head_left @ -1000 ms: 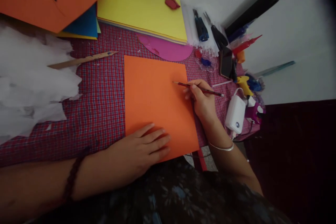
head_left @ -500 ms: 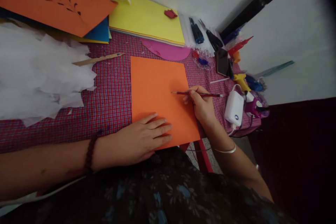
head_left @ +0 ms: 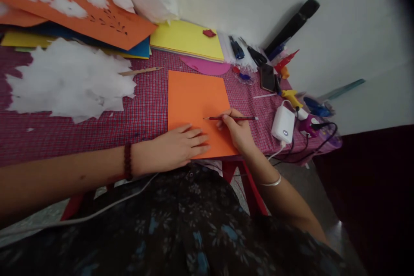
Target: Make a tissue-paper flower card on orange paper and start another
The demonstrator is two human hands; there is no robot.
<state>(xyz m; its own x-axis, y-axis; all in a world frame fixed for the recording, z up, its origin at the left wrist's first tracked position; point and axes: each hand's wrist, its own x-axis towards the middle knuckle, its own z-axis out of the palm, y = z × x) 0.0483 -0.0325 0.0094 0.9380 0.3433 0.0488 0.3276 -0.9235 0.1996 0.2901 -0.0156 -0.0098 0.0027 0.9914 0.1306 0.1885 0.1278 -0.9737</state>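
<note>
An orange sheet of paper (head_left: 197, 95) lies flat at the front edge of the table, with no marks that I can make out. My left hand (head_left: 177, 145) rests on its lower left part, palm down, fingers stretched out. A dark red pencil (head_left: 241, 118) is pinched between the fingers of my right hand (head_left: 237, 131), over the sheet's right side. The pencil lies nearly level, its tip pointing left above the middle of the paper. Whether the tip touches the sheet I cannot tell.
White torn-edged paper (head_left: 67, 79) and a wooden stick (head_left: 142, 71) lie left. Behind are a decorated orange sheet (head_left: 136, 30), yellow paper (head_left: 184, 39) and a pink piece (head_left: 207, 65). Scissors (head_left: 255, 55), a phone (head_left: 267, 78), a glue gun (head_left: 291, 97) and a white power bank (head_left: 283, 123) stand right.
The camera view has shifted, showing more of the table's left and back. My right hand and the pencil sit slightly lower relative to the sheet; my left hand stays on it.
</note>
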